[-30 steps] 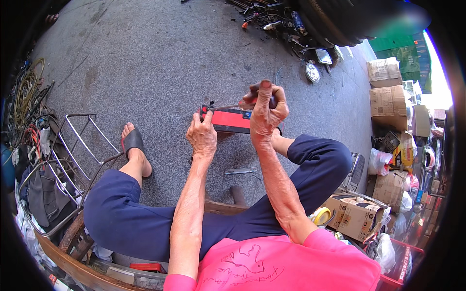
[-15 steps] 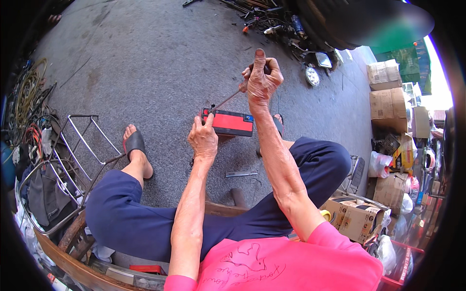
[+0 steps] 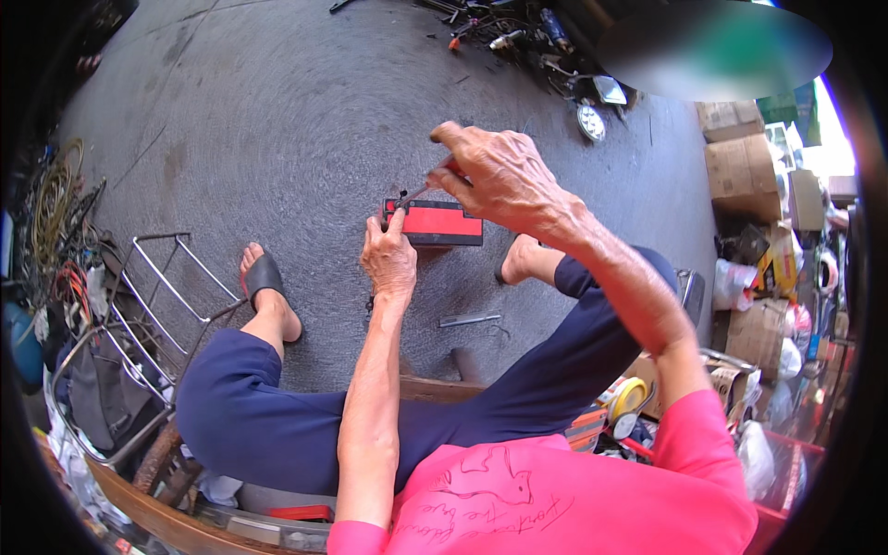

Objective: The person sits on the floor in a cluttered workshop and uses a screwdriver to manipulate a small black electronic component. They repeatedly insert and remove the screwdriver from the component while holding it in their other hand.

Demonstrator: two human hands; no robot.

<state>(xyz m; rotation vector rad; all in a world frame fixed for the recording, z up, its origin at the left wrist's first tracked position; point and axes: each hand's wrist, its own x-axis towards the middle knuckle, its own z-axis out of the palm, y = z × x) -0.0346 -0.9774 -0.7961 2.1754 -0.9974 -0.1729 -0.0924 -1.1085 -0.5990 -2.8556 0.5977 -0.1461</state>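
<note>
A red and black battery [image 3: 444, 220] sits on the floor between my feet. My left hand [image 3: 388, 261] is closed at its left end, the index finger pressed by the corner terminal and the other fingers curled against the side. My right hand [image 3: 509, 180] grips the reddish handle of a screwdriver [image 3: 416, 194], up and to the right of that terminal. The screwdriver's shaft slopes down to a small dark fitting at the terminal [image 3: 401, 198]. My fingers partly cover the handle and hide what the left fingertips touch.
A thin metal strip [image 3: 470, 319] lies on the floor nearer me. A metal rack [image 3: 166, 296] stands at left beside coiled cables [image 3: 57, 199]. Loose parts and a round lamp [image 3: 590, 123] lie at the far right. Cardboard boxes [image 3: 742, 173] are stacked along the right.
My right hand has come down and nearer, turning from thumb-up to back-of-hand up, with its elbow swung out to the right. The left hand and battery hold their place.
</note>
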